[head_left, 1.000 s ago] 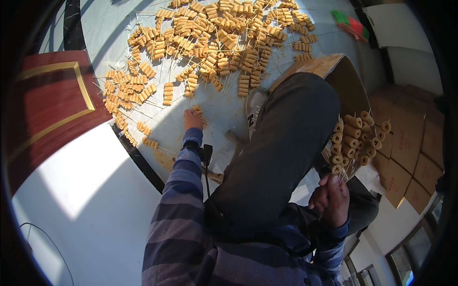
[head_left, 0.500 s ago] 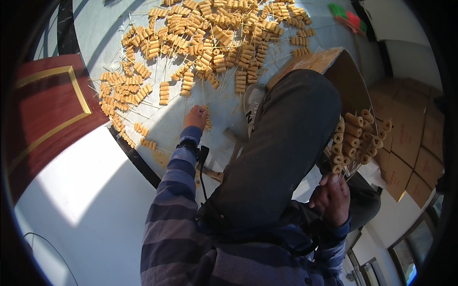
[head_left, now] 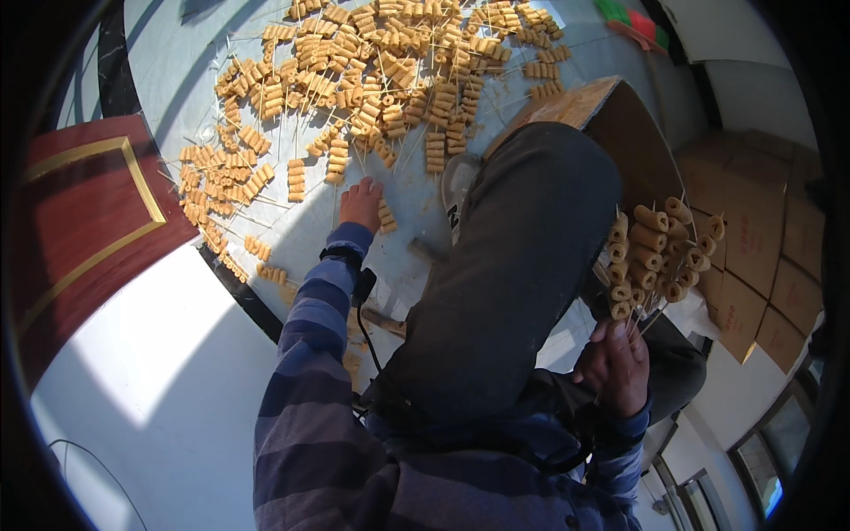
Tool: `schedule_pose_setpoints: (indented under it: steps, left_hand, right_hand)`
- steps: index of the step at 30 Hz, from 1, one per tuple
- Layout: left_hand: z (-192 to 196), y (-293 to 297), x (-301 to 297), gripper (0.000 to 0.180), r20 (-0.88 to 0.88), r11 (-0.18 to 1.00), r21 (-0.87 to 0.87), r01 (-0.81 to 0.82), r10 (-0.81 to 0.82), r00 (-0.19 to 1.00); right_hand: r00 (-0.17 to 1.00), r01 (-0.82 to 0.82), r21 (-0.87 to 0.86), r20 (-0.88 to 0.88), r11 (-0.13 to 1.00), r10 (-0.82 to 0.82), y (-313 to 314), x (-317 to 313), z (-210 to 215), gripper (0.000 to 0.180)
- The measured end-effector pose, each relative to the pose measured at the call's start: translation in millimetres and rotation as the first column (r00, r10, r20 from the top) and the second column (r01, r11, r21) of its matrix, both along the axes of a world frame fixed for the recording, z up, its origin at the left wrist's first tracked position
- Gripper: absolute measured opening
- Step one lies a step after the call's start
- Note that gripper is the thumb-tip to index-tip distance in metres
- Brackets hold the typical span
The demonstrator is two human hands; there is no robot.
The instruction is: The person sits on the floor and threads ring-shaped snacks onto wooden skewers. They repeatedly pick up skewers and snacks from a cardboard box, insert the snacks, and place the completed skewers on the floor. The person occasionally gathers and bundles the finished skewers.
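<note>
My left hand (head_left: 359, 205) reaches down to the pale floor, palm down with its fingers stretched out. Close beside it on the right lies a skewer of tan tube-shaped rolls (head_left: 387, 217); no grip on it shows. In my right hand (head_left: 615, 365), by my right leg, the fingers are closed around the thin sticks of a bunch of skewers (head_left: 651, 252), its hollow rolls fanned upward. Ahead of my left hand spreads a big heap of similar skewers (head_left: 372, 71). A smaller group (head_left: 221, 177) lies at the left, with single skewers (head_left: 296, 180) between.
An opened cardboard box (head_left: 633, 133) stands beyond my bent knee (head_left: 558, 177). Stacked brown cartons (head_left: 753, 230) fill the right side. A red panel with gold trim (head_left: 88, 212) stands at the left. A green and red brush (head_left: 633, 25) lies at the far right. A wooden piece (head_left: 385, 323) sits near my left forearm.
My left hand's fingers have stretched out and forward beside the nearby skewer. My right hand keeps its bunch, almost unmoved. The whole view has shifted slightly.
</note>
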State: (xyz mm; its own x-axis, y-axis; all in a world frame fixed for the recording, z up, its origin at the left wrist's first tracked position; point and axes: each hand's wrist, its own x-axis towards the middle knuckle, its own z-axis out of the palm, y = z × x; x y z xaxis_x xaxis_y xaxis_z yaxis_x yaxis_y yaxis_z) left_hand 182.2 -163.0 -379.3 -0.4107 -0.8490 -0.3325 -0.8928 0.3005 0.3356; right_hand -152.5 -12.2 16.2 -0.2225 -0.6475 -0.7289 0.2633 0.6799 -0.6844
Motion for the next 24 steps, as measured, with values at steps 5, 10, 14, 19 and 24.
schedule_pose_setpoints:
  steps: [5,10,14,19,24]
  left_hand:
    - [-4,-15,-11,0.033,0.185,0.92,0.096,0.379,-0.391,0.902]
    - [-6,4,-11,0.024,0.364,0.811,0.02,0.585,-0.551,0.751]
    - [0,20,-8,0.018,0.342,0.895,0.224,0.387,-0.444,0.829]
    - [45,18,20,0.047,0.179,0.875,0.438,-0.208,0.142,0.974]
    - [153,2,40,0.037,-0.38,0.46,0.831,-0.314,0.88,0.285]
  right_hand:
    - [0.999,0.047,-0.004,0.021,0.999,-0.046,2,-4,2,0.039]
    - [0.998,0.061,-0.005,0.023,0.998,-0.061,11,-8,-1,0.039]
    - [0.995,0.026,0.007,0.098,1.0,-0.027,18,-12,5,0.04]
    - [0.992,-0.01,-0.109,0.121,0.994,0.024,21,-13,18,0.039]
    - [0.987,-0.013,-0.202,0.154,0.979,0.044,36,-4,30,0.038]
